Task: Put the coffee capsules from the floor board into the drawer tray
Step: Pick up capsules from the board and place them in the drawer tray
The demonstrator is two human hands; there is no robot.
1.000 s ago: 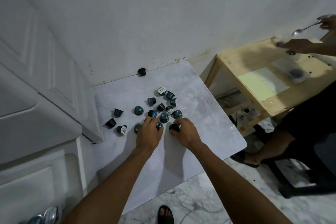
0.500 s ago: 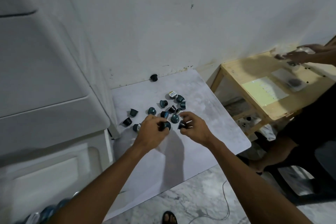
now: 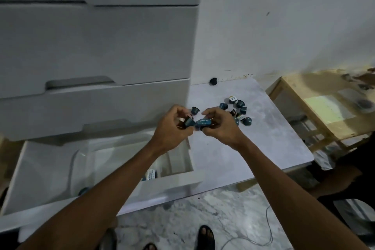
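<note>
Hands clutching capsules above open drawer tray.

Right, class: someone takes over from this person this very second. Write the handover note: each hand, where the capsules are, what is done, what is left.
Left hand: closed on dark capsules, one teal capsule showing in its grip.
Right hand: holding a blue capsule on its side.
Both hands are above the edge between the floor board and the open drawer.
Done: a few capsules already lie in the drawer tray.
Left: drop the held ones in, then clear the cluster of capsules on the board, plus a lone black capsule by the wall.
</note>
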